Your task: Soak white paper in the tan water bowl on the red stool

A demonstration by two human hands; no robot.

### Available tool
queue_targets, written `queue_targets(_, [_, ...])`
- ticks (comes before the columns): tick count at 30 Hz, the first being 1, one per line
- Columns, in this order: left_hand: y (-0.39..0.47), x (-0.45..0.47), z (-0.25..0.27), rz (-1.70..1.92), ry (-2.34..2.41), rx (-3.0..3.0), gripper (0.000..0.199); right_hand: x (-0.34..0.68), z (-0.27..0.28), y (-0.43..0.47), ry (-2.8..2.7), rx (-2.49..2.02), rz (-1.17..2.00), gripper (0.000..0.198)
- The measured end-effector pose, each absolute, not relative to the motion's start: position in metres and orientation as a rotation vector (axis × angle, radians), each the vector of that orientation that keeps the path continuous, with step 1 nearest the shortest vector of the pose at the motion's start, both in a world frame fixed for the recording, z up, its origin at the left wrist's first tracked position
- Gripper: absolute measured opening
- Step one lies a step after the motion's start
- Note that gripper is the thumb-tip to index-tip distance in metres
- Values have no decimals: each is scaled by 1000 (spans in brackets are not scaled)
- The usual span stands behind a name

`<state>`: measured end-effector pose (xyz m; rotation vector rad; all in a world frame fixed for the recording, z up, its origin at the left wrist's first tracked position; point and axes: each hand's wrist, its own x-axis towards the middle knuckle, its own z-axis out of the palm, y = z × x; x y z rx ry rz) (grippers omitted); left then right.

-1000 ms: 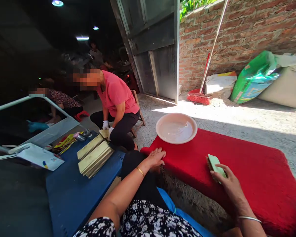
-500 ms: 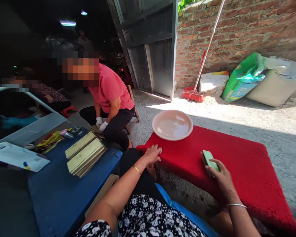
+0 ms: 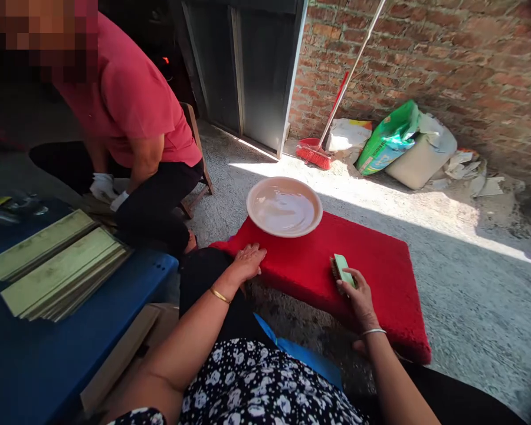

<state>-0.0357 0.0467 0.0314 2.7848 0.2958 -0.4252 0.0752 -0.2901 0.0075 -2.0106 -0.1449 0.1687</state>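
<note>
Right grip [image 3: 361,295]: clamped on the brush [image 3: 344,270], thumb on the left side, fingers over the right.
Left grip [image 3: 248,261]: opened out, palm down on the near left part of the red counter [image 3: 380,248].
Brush place: on the red counter, about halfway along, toward the near edge.
Brush direction: long axis slanting, free end away from the body and slightly left, other end back under the right grip.
Brush sides: pale green back to the right and up, brown bristles to the left and down.
Basin [image 3: 260,203]: one, at the far left of the red counter, beyond the left grip, with water inside.
Bracelets: two, one gold [image 3: 220,296] on the left wrist, one silver [image 3: 374,332] on the right.
Boards [image 3: 62,268]: two stacks, side by side on the blue counter [image 3: 153,274], long sides roughly parallel; too tightly layered to count singly.
Co-worker [image 3: 133,88]: one, in a pink shirt, seated beyond the blue counter, with two white gloves [image 3: 102,188].
By the brick wall [image 3: 482,65]: one broom [image 3: 316,158], one green sack [image 3: 388,139], one beige sack [image 3: 418,159] just beside.
Writing: print on the green sack, too small to read.
</note>
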Motion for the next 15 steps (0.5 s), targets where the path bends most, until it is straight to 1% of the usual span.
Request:
queue_targets(10, [47,-38,28,-376,250,2811,39,74,2,-294,-111,-1996,185,51])
queue_targets(15, [48,-44,29,-368,254,2787,36,73,8,-293,-134,-1995,161,51])
